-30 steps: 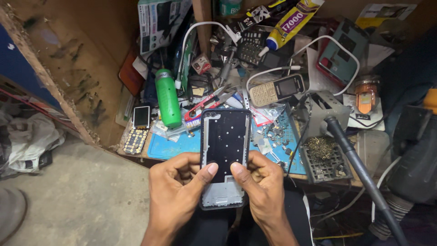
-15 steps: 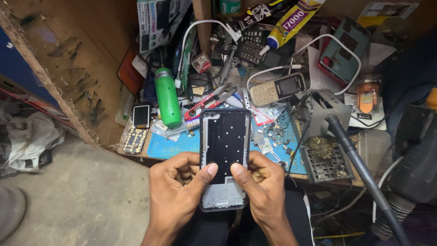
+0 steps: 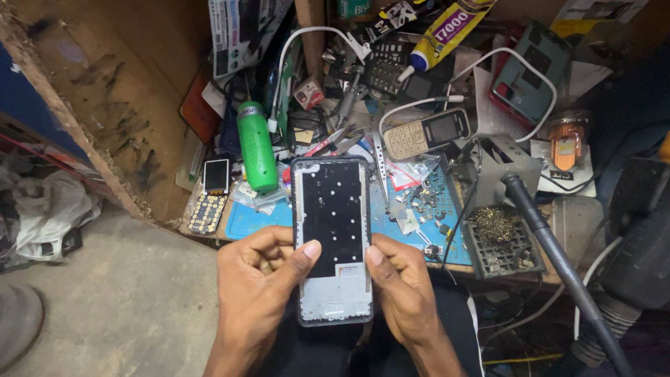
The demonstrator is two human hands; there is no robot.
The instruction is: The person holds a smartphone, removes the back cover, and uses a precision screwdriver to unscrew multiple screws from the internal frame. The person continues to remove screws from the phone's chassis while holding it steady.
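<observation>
Fingers of left hand [image 3: 262, 279] and right hand [image 3: 405, 293] clamp a black rectangular phone frame [image 3: 331, 244] — thumbs steadying it — over the cluttered wooden worktop's [image 3: 447, 262] front edge.

My left hand [image 3: 262, 279] comes up from the bottom edge, forearm rising nearly straight, wrist a little bent inward. Its fingers curl round the left side of what I hold, knuckles toward the camera, and the thumb lies flat across the front, its tip pointing up and to the right. My right hand [image 3: 405, 290] mirrors it from the other side: forearm angled in from the lower right, fingers wrapped behind the right edge, thumb laid on the front and pointing up and to the left. The two thumb tips sit near each other, apart, at about the same height. Both hands are closed in a firm clasp, bare.
</observation>
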